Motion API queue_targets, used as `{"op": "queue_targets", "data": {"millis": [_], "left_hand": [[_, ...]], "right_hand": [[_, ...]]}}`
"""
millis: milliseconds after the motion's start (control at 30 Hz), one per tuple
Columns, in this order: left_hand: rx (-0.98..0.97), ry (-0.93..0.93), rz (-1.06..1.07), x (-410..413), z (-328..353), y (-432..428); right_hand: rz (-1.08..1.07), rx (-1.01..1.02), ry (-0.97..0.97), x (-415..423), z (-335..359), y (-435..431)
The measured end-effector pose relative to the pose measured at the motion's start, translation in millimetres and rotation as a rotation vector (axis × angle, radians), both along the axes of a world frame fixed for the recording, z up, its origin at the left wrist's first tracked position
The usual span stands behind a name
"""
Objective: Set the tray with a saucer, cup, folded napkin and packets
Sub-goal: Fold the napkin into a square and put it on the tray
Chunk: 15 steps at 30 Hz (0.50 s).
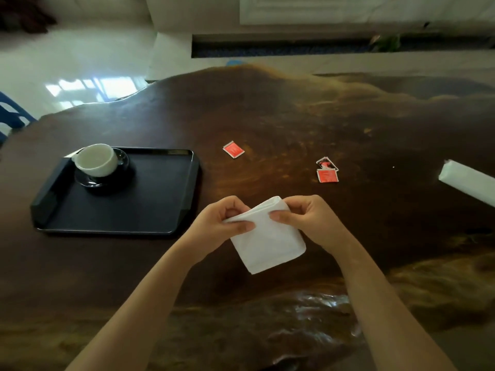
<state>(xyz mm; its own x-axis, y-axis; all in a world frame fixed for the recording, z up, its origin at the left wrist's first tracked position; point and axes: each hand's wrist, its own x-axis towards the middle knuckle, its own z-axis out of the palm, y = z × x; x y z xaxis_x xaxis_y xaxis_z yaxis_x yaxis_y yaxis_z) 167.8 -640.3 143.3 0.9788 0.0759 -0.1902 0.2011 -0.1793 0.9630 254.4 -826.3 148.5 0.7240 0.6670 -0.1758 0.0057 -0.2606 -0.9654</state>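
Observation:
A white folded napkin [266, 243] hangs over the table in front of me, held by its top edge. My left hand [219, 219] pinches its left corner and my right hand [305, 218] pinches its right corner. To the left lies a black tray [150, 199]. In its far left corner a white cup [97, 159] stands on a black saucer [120, 172]. One red packet [233, 149] lies on the table right of the tray. Two more red packets [327, 171] lie together further right.
The dark wooden table [294, 116] has a wavy far edge. A white wrapped pack [468, 184] lies at the right edge of view. A blue chair [12, 116] stands beyond the table's left end.

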Motion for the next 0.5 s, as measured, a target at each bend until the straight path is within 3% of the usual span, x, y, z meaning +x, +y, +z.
{"op": "queue_targets", "data": {"millis": [100, 267, 367, 433, 500], "left_hand": [[-0.106, 0.001, 0.005, -0.1, 8.5, 6.7], [-0.557, 0.148, 0.267, -5.3, 6.2, -6.9], [-0.369, 0.15, 0.485, -7.5, -0.7, -30.0], [-0.189, 0.046, 0.532, -7.1, 0.9, -37.2], [-0.144, -0.017, 0.54, -5.0, 4.4, -36.0]], "right_hand": [[-0.085, 0.033, -0.025, -8.4, 9.5, 4.2], [-0.203, 0.06, -0.017, -19.9, 13.5, 15.3], [-0.187, -0.03, -0.024, -23.1, 8.7, 27.2], [-0.279, -0.087, -0.131, -23.4, 5.0, 37.2], [-0.404, -0.072, -0.252, -22.7, 1.8, 46.9]]}}
